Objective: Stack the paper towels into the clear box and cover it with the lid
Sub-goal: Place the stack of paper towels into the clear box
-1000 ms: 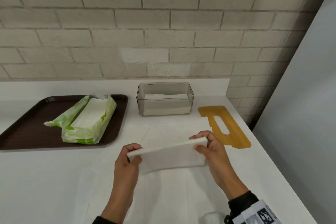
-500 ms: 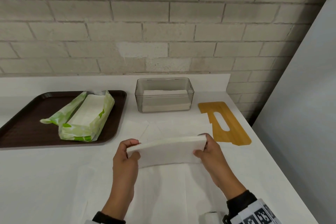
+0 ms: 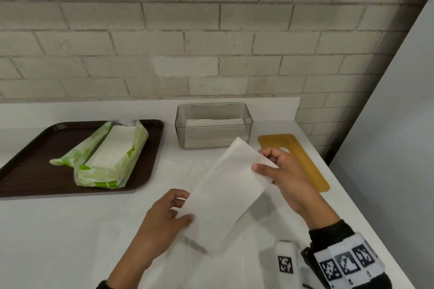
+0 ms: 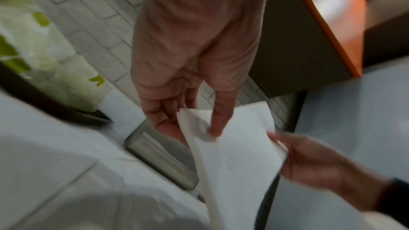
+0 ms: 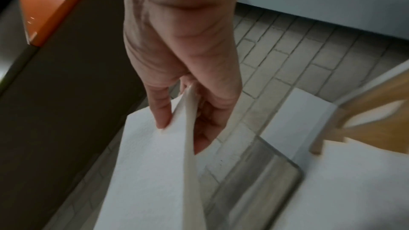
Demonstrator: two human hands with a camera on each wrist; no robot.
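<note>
Both hands pinch a folded white paper towel stack (image 3: pixel 225 192), left hand (image 3: pixel 164 220) at its near end, right hand (image 3: pixel 281 176) at its far end, before the clear plastic box (image 3: pixel 213 124)

Break-room counter (image 3: pixel 70 230), brick wall (image 3: pixel 211 30)

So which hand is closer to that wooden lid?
The right hand: it hovers partly over the wooden lid's near-left edge, pinching the paper towel stack. The left hand holds the stack's opposite end, farther away.
</note>
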